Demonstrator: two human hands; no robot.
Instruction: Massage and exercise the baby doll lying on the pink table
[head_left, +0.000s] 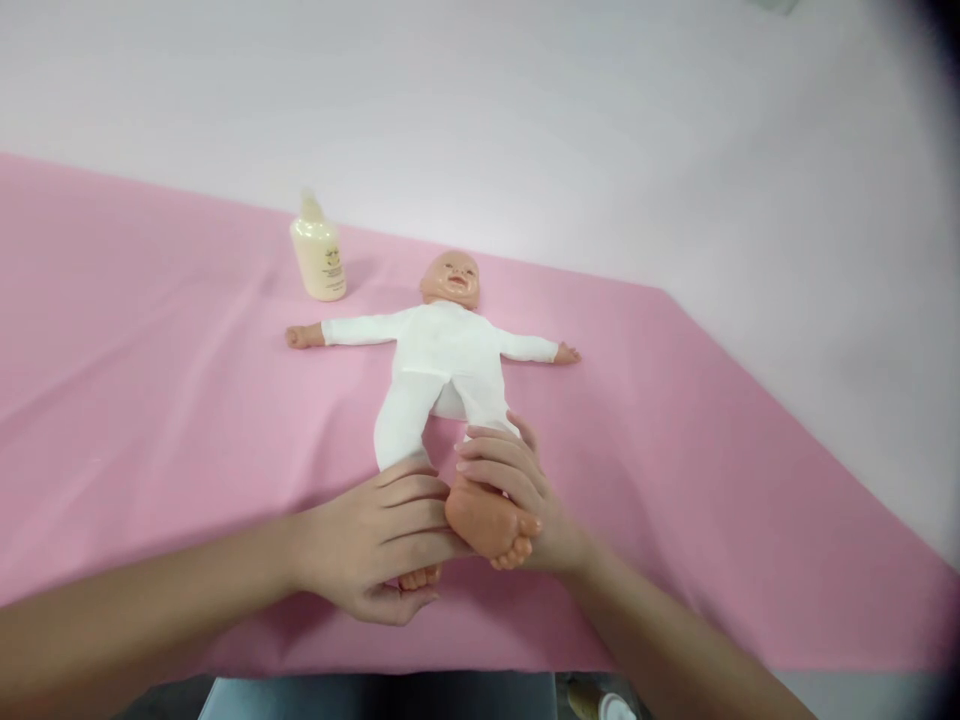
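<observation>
Pink cloth, pale backdrop, a doll held by both feet

Smooth pink cloth (pixel 187 420) covers the table, with soft creases running toward the near edge and a blank white expanse (pixel 525 120) beyond. On it, from where I stand, a baby doll (pixel 450 340) lies on its back, head toward the far edge, arms stretched wide, legs toward the person.

The left hand (pixel 390 540) is wrapped over one foot, so that only its toes (pixel 420 577) peep out below. The right hand (pixel 536 490) curls around the other ankle, leaving that sole (pixel 484 515) bare and facing the person.

I'd guess the doll is fairly light and not very fragile. Its trunk and limbs look soft and floppy, the head and feet firmer, and the glossy skin might slip a little. Ankles and lower legs seem the surest hold.

Its white suit is matte and close-fitting; the feet look like moulded vinyl, with rounded toes. Near its head stands a cream-coloured pump bottle (pixel 322 262), shiny and round-shouldered.
</observation>
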